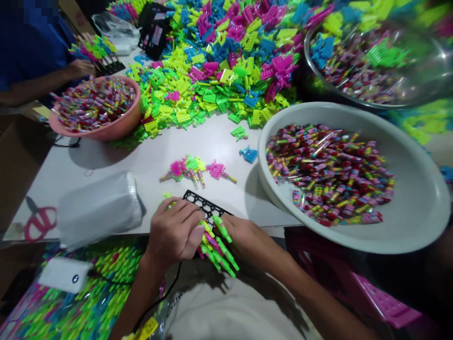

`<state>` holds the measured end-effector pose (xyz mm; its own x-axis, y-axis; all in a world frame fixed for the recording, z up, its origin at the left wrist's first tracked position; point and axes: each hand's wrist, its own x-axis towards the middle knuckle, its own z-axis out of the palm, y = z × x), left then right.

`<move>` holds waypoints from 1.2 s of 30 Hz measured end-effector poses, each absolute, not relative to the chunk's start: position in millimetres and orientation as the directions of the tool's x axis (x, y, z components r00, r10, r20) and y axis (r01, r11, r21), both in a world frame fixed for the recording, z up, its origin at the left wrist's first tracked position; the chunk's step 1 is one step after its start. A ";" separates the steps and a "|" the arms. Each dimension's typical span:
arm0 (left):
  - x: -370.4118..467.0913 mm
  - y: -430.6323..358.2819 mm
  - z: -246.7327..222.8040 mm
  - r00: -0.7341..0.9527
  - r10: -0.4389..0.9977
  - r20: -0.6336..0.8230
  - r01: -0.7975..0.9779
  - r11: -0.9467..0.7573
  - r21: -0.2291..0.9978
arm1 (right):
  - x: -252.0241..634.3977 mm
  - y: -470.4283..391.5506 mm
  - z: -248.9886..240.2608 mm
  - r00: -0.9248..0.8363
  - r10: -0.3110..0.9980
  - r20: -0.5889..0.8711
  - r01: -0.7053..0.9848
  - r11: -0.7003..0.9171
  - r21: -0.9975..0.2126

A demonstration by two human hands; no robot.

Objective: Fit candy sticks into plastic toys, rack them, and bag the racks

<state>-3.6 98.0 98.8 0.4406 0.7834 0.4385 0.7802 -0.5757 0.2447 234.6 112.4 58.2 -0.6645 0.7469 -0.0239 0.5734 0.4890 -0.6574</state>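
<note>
1. The black rack (208,206) is the landmark; it lies aslant at the front edge of the white table (159,141), its near part hidden by hands and toys.
2. The left hand (179,229) covers the rack's left end, fingers together and clamped on it, the thumb against a bunch of bright plastic toys (221,255).
3. That bunch, green, yellow and pink, projects from the rack's near side, beyond the table edge, between the 2 hands.
4. The right hand (239,231) is at the rack's right end, beside the bunch; its fingertips are hidden, so I cannot tell how they close.
5. Beyond the rack, a small toy cluster (191,165) lies well apart from the far pile (212,71), with white tabletop showing between them.
6. Right of the rack, a strip of tabletop runs to the grey basin (421,203), full of wrapped tubes (329,165); its rim reaches past the front edge.
7. Left of the rack, near the left hand, clear bags (101,208) overhang the front edge.
8. Farther left of the rack, red-handled scissors (40,222) lie near the table's corner.
</note>
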 end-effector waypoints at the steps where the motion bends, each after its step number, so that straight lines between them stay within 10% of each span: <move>1: -3.6 97.8 99.1 0.441 0.783 0.438 0.781 -0.576 0.244 | 234.1 112.7 59.6 -0.691 0.722 -0.030 0.575 0.524 -0.629; 5: -3.4 97.1 100.1 0.441 0.776 0.451 0.776 -0.582 0.242 | 235.0 136.7 61.4 -0.768 0.635 -0.082 0.512 0.532 -0.675; 10: -3.0 97.4 101.0 0.442 0.768 0.463 0.772 -0.589 0.241 | 223.7 190.7 49.0 -0.412 0.911 0.015 0.753 0.349 -0.558; 17: -5.4 97.2 99.8 0.452 0.759 0.469 0.763 -0.601 0.237 | 225.2 186.5 43.1 -0.303 0.952 0.045 0.767 0.271 -0.582; 25: -6.8 98.4 94.9 0.459 0.754 0.470 0.763 -0.605 0.225 | 262.5 105.5 43.3 -0.480 0.873 -0.084 0.414 0.141 -0.899; 36: -3.7 98.0 98.3 0.443 0.763 0.471 0.769 -0.593 0.237 | 260.1 99.5 71.7 -0.711 0.687 -0.151 0.572 0.440 -0.692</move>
<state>-3.7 98.0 98.3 0.4432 0.7629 0.4706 0.7695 -0.5931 0.2369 260.1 99.5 71.7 -0.7110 0.6867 -0.1512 0.5725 0.4404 -0.6916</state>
